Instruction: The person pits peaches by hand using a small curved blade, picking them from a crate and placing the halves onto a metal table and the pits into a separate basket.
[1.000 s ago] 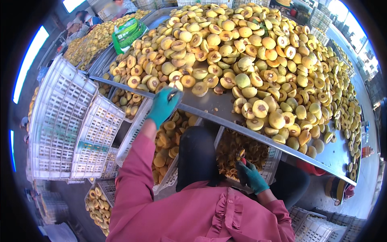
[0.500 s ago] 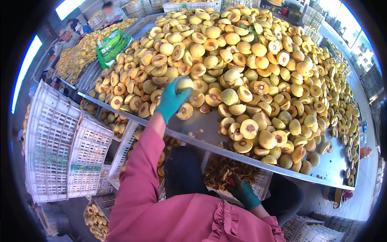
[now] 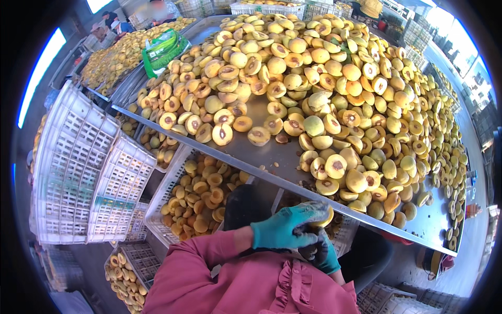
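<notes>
My left hand (image 3: 287, 227), in a teal glove, grips a yellow peach half (image 3: 322, 217) above my lap. Right below it, my right hand (image 3: 323, 253), in a teal glove with dark fingers, is closed close against the fruit. What the right hand holds is hidden behind its fingers and the left hand. A large heap of halved yellow peaches (image 3: 334, 104), many with brown centres showing, covers the metal table (image 3: 261, 152) in front of me.
Under the table edge stands a white crate (image 3: 152, 212) of peach halves, with another crate of scraps partly behind my hands. Stacked white crates (image 3: 73, 167) rise at left. A green bag (image 3: 166, 51) lies on the far left table edge. Other people sit beyond a second heap.
My left hand has come back from the heap to my lap with a peach half and met my right hand. The red thing seen in my right hand is now hidden. The view has shifted slightly.
</notes>
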A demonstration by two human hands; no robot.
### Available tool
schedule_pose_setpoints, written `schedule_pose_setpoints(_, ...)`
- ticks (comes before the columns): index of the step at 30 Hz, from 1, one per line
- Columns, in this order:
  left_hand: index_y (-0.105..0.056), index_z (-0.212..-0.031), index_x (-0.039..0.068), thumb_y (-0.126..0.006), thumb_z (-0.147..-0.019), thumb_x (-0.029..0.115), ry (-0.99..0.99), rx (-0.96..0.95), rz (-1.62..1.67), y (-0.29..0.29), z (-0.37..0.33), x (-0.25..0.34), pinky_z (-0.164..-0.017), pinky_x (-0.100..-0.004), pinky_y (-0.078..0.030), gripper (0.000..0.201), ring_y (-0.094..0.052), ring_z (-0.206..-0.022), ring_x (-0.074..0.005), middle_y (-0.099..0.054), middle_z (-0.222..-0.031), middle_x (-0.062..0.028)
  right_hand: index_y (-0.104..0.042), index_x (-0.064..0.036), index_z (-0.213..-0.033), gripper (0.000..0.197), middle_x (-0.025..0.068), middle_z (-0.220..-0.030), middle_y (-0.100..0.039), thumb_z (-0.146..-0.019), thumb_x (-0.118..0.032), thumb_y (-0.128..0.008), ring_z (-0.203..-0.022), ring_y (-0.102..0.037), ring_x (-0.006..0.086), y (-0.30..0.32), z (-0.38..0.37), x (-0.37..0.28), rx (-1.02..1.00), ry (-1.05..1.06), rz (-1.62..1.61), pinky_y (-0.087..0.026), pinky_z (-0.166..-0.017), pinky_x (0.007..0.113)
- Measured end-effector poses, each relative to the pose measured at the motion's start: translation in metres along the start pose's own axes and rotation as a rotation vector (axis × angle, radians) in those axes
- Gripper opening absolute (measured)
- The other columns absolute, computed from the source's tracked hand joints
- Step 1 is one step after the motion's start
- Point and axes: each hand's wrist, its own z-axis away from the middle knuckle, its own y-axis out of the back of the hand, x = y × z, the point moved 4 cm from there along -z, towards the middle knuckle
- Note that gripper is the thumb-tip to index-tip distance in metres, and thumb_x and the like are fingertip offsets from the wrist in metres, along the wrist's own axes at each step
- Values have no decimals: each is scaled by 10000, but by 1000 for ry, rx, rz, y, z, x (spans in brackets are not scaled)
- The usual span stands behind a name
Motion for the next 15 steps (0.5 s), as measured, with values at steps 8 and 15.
schedule_pose_setpoints(8,-658,-1145,55,-638,-903,83,311,-255,273,16,6,-42,-897,-328,-495,244,-621,-1008,-187,-659,-1070,-101,-471,-90,-1293,493,-22,-868,-560,-974,-456,-559,-624,-496,95,0,-5,0,173,-182,-163,-397,-541,222)
schedule_pose_setpoints(15,-556,-1217,76,-661,-908,205,220,644,-114,261,-51,-113,-801,-301,-494,352,-587,-962,-174,-591,-1102,-76,-525,-118,-1027,165,-35,-639,-454,-967,-259,-587,-532,-430,101,55,3,34,289,-403,-280,-308,-489,244)
